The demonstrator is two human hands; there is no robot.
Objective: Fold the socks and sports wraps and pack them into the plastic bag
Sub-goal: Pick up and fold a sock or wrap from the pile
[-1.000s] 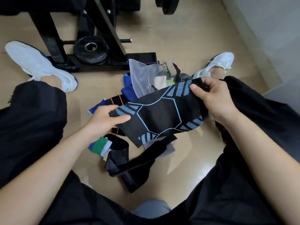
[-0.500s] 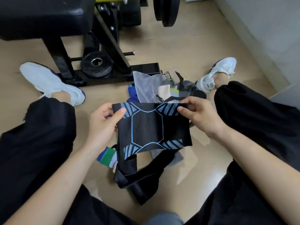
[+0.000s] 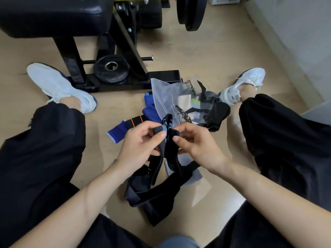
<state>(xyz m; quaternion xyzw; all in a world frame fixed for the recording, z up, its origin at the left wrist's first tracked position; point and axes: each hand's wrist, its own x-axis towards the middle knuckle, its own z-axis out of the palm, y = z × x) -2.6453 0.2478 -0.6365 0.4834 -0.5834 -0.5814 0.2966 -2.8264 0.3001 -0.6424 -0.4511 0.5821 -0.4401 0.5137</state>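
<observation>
Pinching the wrap [image 3: 169, 151] near its top: your left hand [image 3: 141, 142] nips one side between thumb and forefinger, your right hand [image 3: 197, 145] the other. The hands sit close together, so the halves meet and hang doubled. It is held above the strap [image 3: 152, 199] on the floor, probably to keep the edges aligned. The bag [image 3: 164, 93] lies just beyond, partly filled, with blue socks [image 3: 149, 113] beside it, unpacked.

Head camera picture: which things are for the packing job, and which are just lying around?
For the job: black knitted wrap with light-blue pattern, held by left hand and right hand; clear plastic bag; blue ribbed socks; long black strap.
Just lying about: round black weight plate; black metal bench frame.
</observation>
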